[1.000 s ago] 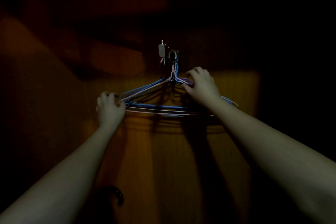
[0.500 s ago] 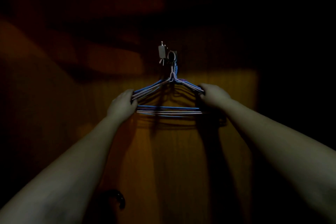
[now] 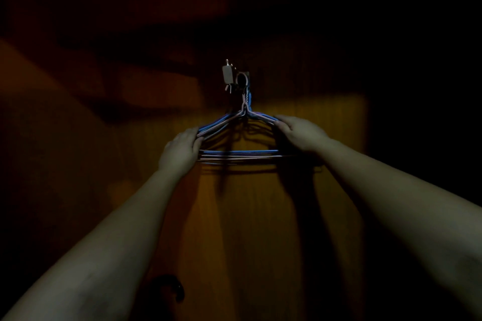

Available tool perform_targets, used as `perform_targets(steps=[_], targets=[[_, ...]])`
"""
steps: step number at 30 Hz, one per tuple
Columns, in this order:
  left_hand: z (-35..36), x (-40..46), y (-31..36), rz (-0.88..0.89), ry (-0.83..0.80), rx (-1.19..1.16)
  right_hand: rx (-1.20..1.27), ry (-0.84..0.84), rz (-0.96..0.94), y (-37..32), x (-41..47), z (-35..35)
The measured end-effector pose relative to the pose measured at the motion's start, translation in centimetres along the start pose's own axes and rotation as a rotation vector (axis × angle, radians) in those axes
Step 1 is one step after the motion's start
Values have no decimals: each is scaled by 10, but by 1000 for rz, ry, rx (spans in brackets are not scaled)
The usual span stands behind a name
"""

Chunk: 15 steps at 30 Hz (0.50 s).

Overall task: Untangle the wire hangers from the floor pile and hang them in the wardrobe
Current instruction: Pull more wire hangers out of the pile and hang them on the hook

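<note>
Wire hangers [image 3: 238,155] on a metal hook [image 3: 241,81], wooden panel [image 3: 260,216] behind, both hands at their ends.

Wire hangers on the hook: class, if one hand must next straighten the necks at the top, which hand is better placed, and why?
Probably the right hand. It rests higher on the wire hangers, nearer the necks under the hook. The left hand grips the lower left corner, well placed to steady the bunch.
</note>
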<state>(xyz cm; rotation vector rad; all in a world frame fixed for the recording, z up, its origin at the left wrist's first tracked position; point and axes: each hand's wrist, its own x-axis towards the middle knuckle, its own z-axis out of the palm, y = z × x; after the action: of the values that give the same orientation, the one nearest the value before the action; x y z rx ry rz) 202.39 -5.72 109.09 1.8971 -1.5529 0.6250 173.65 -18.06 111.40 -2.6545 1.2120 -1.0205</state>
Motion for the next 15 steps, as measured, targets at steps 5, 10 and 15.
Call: perform_targets(steps=[5, 10, 15], targets=[[0, 0, 5, -29, -23, 6, -19, -20, 18, -1, -1, -3], [-3, -1, 7, -19, -31, 1, -123, -54, 44, -7, -7, -10], [-9, -15, 11, -80, -25, -22, -175, -120, 139, -17, -22, -23]])
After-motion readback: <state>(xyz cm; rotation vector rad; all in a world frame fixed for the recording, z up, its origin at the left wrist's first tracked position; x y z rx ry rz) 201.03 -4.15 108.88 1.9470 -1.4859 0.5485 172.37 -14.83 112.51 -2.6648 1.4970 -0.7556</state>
